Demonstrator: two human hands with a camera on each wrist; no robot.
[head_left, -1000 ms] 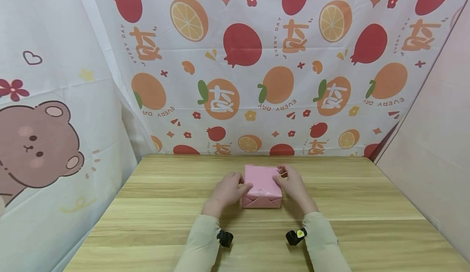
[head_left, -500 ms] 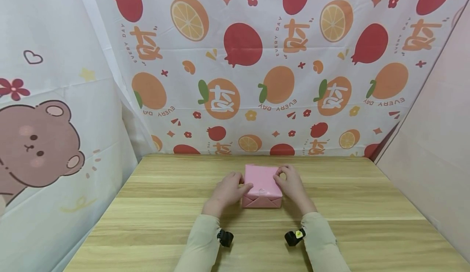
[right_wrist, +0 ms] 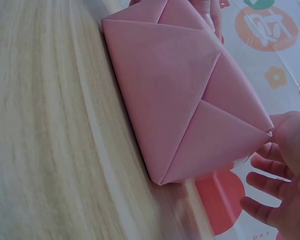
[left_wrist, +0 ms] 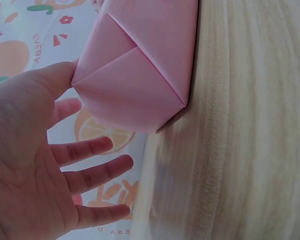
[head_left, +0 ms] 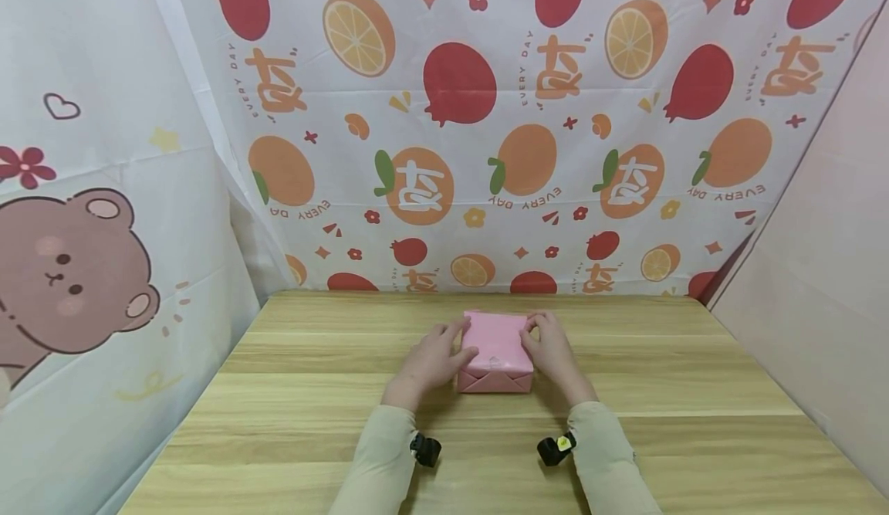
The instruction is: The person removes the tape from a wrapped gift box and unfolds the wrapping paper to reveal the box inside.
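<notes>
A small box wrapped in pink paper (head_left: 495,343) sits on the wooden table in front of me, with folded triangular flaps on its sides. At its left is my left hand (head_left: 429,357); the thumb rests on the top edge and the index finger touches near the far left corner. In the left wrist view the other fingers of the left hand (left_wrist: 35,150) are spread and straight, away from the box. At the right side my right hand (head_left: 556,351) pinches the box's upper edge with thumb and index finger. The other fingers of the right hand (right_wrist: 290,175) are loosely bent.
The wooden table (head_left: 292,422) reaches a white curtain (head_left: 389,98) printed with fruit at the back. Another curtain (head_left: 187,268) with a bear hangs at the left, and a plain pale one (head_left: 819,268) at the right. Black wrist cameras (head_left: 425,451) are strapped to both sleeves.
My left index finger has stretched forward to the box's far left corner. My right index finger has come in toward the thumb at the right edge. The box has barely moved.
</notes>
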